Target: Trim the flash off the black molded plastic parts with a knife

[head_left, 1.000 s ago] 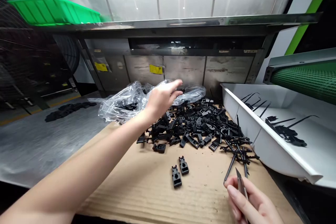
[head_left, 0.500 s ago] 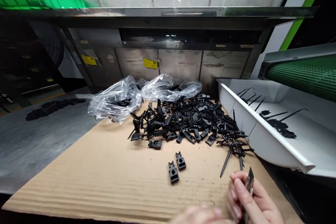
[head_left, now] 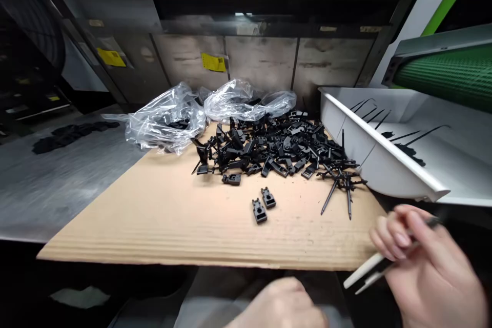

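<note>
And here, just off the near right corner of the cardboard sheet (head_left: 154,230), a pale-handled tool (head_left: 363,270) is gripped in the right hand (head_left: 430,261), fingers curled round it, its two handle ends splayed slightly apart; the working end is lost in blur. The left hand (head_left: 282,307) is held in front of the cardboard sheet's near edge, badly smeared; whether its fingers are together, apart or closed on anything cannot be told.

Out on the cardboard sheet, right of its middle, two black plastic clips (head_left: 263,205) are laid side by side, touched by neither hand. A third clip (head_left: 231,179) is set farther back and to the left. The cardboard sheet's far part is heaped with black plastic parts (head_left: 277,138), and near its right edge black sprue rods (head_left: 328,197) are splayed. At its far left corner clear plastic bags (head_left: 165,118) are bunched; along its right side a white tray (head_left: 384,174) is placed.

Now the hazards: a finger could be nicked if the hands were brought together carelessly and the hidden tip is sharp. The rods could be caught by a passing wrist, the heap dragged with them, and the loose pair scattered; over the lipless near edge, small clips could easily be lost.
</note>
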Demonstrator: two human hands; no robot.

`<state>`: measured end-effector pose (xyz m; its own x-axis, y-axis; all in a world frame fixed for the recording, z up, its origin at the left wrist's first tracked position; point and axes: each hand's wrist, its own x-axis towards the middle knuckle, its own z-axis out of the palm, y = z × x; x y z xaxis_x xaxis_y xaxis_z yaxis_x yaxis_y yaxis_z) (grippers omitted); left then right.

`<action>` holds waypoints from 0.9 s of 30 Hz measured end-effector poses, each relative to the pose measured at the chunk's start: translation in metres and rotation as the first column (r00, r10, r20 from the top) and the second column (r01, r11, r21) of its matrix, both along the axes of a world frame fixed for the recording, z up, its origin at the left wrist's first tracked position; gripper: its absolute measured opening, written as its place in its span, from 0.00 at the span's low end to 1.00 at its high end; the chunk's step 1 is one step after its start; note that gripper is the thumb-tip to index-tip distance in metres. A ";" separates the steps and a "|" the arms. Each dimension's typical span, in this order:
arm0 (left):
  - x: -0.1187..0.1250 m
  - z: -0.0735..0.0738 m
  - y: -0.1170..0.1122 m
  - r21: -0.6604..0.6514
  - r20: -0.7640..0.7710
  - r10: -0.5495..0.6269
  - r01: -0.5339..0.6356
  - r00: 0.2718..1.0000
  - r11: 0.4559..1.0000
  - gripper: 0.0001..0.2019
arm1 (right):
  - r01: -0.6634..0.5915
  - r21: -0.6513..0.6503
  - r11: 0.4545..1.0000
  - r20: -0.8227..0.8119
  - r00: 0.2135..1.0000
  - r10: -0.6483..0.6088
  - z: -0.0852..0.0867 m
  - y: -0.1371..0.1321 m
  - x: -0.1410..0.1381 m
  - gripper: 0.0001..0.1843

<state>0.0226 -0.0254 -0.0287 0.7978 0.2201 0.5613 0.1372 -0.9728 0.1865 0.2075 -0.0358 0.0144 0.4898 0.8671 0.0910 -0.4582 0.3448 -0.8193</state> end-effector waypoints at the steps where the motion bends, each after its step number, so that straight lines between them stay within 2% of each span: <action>1: -0.004 0.002 0.001 0.024 0.000 0.017 -0.017 1.000 1.000 0.20 | -0.039 -0.048 0.998 0.023 0.999 0.040 -0.002 0.002 -0.004 0.04; 3: -0.009 0.011 0.002 0.068 0.014 0.051 -0.052 0.999 0.996 0.23 | -0.102 -0.111 0.989 0.045 0.993 0.108 -0.007 0.004 -0.010 0.03; 8: -0.007 0.035 0.004 -0.040 0.006 0.058 -0.058 0.998 0.998 0.18 | -0.122 -0.141 0.983 0.129 0.982 0.140 -0.015 -0.002 -0.009 0.04; 12: -0.013 0.048 0.002 -0.032 0.009 0.103 -0.103 0.995 0.994 0.18 | -0.115 -0.144 0.983 0.172 0.975 0.140 -0.014 -0.002 -0.007 0.05; 16: -0.017 0.056 0.002 0.019 -0.012 0.120 -0.120 0.993 0.993 0.18 | -0.076 -0.135 0.988 0.214 0.971 0.104 -0.014 0.001 -0.012 0.09; 20: -0.013 0.054 0.004 0.028 -0.031 0.139 -0.138 0.990 0.990 0.19 | -0.023 -0.116 0.993 0.251 0.967 0.051 -0.014 0.004 -0.014 0.14; 24: -0.015 0.056 0.006 -0.004 0.109 0.078 -0.078 0.991 0.997 0.21 | 0.018 -0.105 0.994 0.275 0.961 0.011 -0.014 0.004 -0.011 0.15; 27: -0.024 0.067 0.005 -0.027 0.220 0.066 -0.062 0.973 0.998 0.24 | 0.021 -0.106 0.994 0.279 0.960 0.009 -0.015 0.001 -0.010 0.13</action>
